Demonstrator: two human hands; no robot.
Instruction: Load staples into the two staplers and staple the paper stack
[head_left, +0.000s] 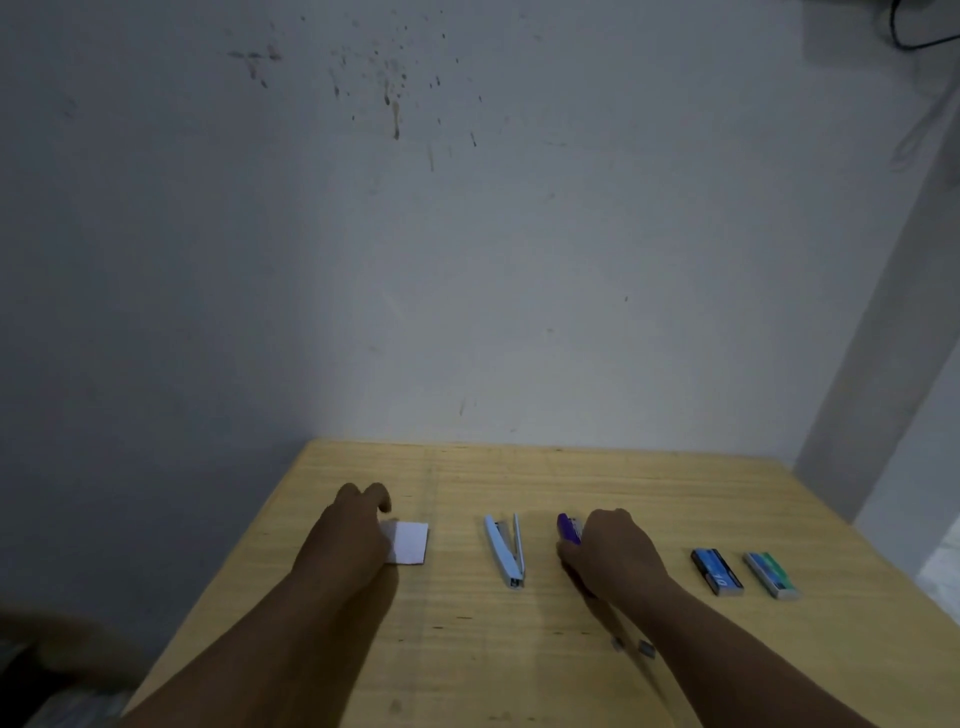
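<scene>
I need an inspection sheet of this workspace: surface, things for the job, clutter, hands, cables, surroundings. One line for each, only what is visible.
Surface: light wooden table against the wall.
Job's things: white paper stack; white stapler, opened in a V; purple stapler; blue staple box; green staple box.
Clutter: two small grey pieces by the right forearm, perhaps staple strips.
Hands: left hand rests on the paper stack; right hand grips the purple stapler.
Cables: black cable, top right corner.
Surroundings: white wall with dark splash stains.
</scene>
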